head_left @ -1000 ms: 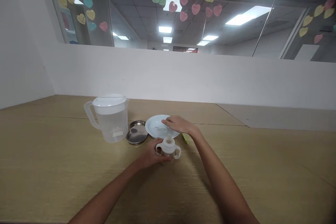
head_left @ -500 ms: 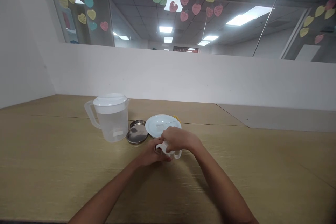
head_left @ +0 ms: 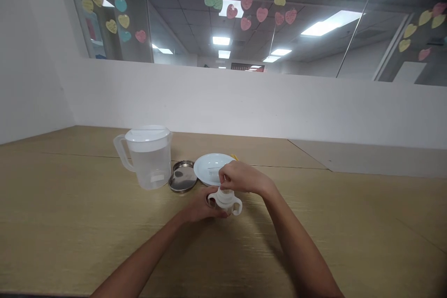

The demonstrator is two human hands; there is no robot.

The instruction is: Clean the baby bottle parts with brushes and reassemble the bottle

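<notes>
Beyond the cup I'm seeing a lidded plastic pitcher (head_left: pixel 152 165), a round steel dish (head_left: pixel 183 177) and a white bowl (head_left: pixel 201 166) standing close together, the right hand (head_left: pixel 245 178) partly hiding the bowl. My left hand (head_left: pixel 201 204) is clasping the white two-handled sippy cup (head_left: pixel 225 198) upright before the bowl; the right is arching over its top, fingers curled, perhaps pinching the spout; I can't tell.

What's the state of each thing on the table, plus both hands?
Pitcher: upright, lid on
Metal dish: flat, open side up
Bowl: open side up, partly covered from view
Two-handled cup: upright, white top on
Yellow item: partly hidden, state unclear
Left hand: gripping cup's side
Right hand: at cup's top, grip partly hidden
</notes>
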